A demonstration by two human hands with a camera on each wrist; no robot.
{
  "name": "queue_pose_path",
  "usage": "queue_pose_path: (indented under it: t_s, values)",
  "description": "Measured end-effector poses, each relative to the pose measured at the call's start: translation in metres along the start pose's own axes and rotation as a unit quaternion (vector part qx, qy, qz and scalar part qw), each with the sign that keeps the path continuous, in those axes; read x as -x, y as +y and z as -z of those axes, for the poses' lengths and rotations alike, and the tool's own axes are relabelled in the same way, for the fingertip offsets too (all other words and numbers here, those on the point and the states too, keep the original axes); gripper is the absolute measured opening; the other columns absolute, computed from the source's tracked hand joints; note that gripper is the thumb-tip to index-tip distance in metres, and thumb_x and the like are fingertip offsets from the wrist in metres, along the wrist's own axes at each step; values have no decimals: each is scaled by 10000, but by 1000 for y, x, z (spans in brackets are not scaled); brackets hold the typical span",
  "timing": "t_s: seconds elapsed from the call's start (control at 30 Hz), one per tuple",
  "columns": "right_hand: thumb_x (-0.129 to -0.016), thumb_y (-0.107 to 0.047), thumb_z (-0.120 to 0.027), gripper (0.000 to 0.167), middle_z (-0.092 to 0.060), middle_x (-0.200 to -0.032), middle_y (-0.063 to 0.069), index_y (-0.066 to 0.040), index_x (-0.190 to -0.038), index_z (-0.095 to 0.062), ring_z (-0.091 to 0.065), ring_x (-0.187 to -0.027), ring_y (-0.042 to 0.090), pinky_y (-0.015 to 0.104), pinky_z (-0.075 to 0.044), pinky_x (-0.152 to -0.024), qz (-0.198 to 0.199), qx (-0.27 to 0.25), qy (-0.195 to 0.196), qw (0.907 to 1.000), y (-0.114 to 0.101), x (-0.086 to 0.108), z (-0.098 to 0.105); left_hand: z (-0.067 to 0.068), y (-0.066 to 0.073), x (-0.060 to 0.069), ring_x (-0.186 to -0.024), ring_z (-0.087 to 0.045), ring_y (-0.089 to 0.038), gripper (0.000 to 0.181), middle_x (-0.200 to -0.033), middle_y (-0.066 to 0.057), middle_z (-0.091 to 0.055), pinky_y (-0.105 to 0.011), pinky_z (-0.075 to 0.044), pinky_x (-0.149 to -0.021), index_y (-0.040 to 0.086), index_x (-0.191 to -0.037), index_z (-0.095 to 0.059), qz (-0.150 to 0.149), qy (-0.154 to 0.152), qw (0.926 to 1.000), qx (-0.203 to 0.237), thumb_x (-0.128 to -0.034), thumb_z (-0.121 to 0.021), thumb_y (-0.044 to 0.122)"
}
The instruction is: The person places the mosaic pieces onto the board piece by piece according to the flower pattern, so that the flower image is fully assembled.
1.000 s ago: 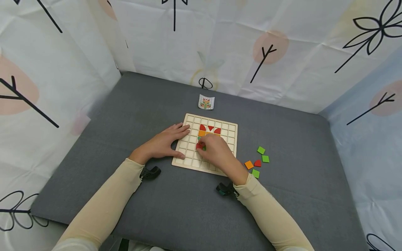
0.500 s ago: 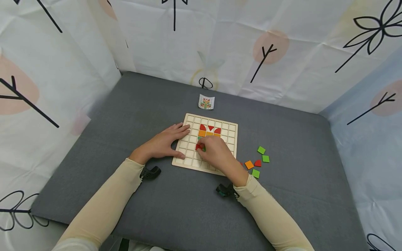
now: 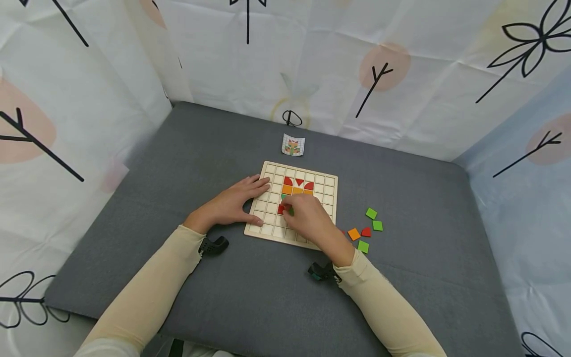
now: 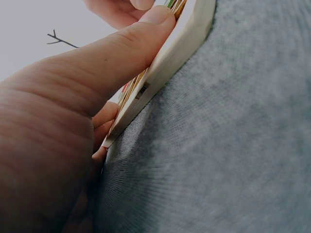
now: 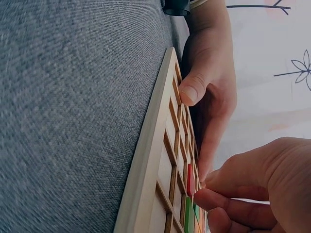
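Note:
A wooden grid board (image 3: 255, 231) lies on the grey table. My left hand (image 3: 234, 201) rests on its left edge, fingers spread along the far part and thumb on the near part. Over the middle of the board, my right hand (image 3: 310, 215) pinches a red tile (image 3: 280, 209) between thumb and fingertips. In the right wrist view, this red tile (image 5: 191, 178) stands slightly proud of the grid, beside a green tile (image 5: 188, 213). Red corner pieces and orange tiles (image 3: 287, 189) fill cells farther up. My right hand hides part of the pattern.
Loose green tiles (image 3: 371, 213), an orange tile (image 3: 354, 234) and a red piece (image 3: 366, 232) lie right of the board. Behind the board is a small pattern card (image 3: 293, 145). A white printed cloth (image 3: 330, 99) hangs beyond the table.
My right fingertips have shifted very slightly at the red tile, and a little more of it shows. My left hand stays in place on the board.

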State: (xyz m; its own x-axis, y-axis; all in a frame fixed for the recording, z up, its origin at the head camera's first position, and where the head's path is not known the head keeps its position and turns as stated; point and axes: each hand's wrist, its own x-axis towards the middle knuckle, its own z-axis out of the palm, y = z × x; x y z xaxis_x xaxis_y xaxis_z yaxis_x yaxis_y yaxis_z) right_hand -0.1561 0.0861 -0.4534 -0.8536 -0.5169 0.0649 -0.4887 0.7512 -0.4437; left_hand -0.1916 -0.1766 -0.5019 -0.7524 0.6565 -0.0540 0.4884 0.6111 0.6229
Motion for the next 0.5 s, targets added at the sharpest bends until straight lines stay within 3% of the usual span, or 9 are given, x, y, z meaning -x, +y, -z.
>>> queue_pose_path:
  t_s: [0.27, 0.5]
  values:
    - [-963, -48, -781, 67, -758, -955, 12, -90, -998, -819, -683, -879, 178, 391, -582, -807, 132, -40, 140, 9998, 3, 5, 5, 0, 1, -1, -1664, -61, -316, 1104, -1804, -31, -191, -599, -145, -1299, 119, -1726, -309, -24, -8, 10000, -51, -883, -888, 537]
    - [-966, -77, -791, 137, -765, -1055, 46, -59, -1098, -823, -655, -860, 190, 386, -566, -776, 82, -89, 302, 9995, 11, 14, 16, 0, 1, -1, -1664, -58, -318, 1110, -1806, -26, -184, -602, -144, -1298, 121, -1728, -303, -20, 1, 10000, -9, -881, -893, 532]
